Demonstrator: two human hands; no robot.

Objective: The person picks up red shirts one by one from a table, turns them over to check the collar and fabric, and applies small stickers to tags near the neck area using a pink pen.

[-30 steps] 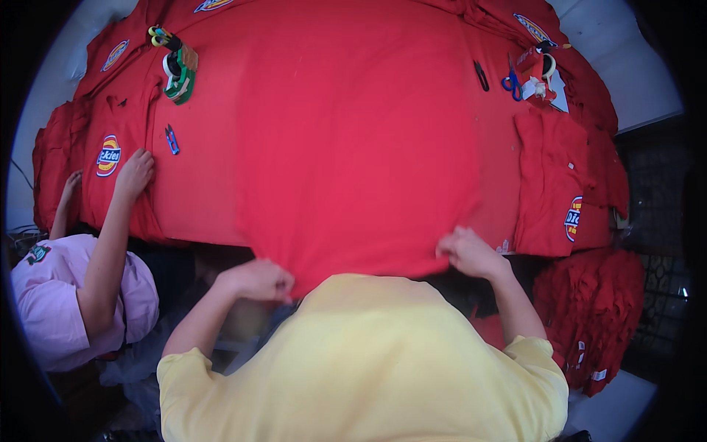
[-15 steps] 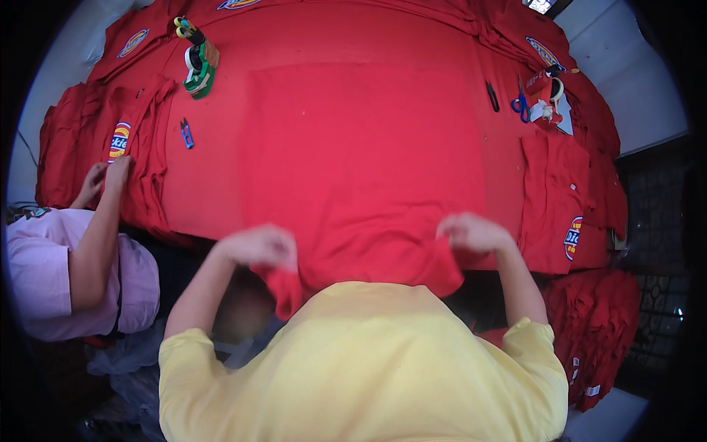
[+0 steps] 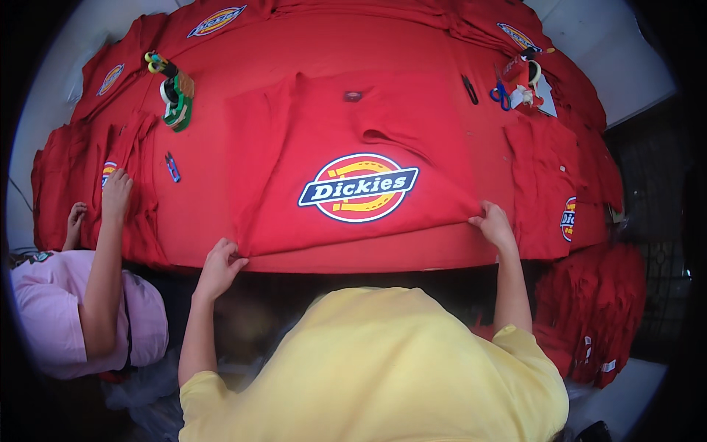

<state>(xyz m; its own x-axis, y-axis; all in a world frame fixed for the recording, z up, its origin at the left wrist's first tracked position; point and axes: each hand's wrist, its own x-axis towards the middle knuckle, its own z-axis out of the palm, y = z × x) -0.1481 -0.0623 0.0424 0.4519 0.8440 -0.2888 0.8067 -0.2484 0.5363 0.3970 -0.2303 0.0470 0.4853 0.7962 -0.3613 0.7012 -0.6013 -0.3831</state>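
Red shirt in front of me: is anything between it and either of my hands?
Nothing visible: your left hand and right hand touch the red shirt at its near corners. The blue snips lie apart to its left, the blue-handled scissors to its upper right.

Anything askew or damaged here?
The red fabric shirt between the bare left hand and bare right hand looks askew: its near edge and oval multicoloured logo slant up rightward, and a fold puckers above the logo. No damage visible.

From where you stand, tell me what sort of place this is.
Probably a clothing workroom: many matching red shirts lie on a large table, with blue-handled scissors and a tape dispenser there too.
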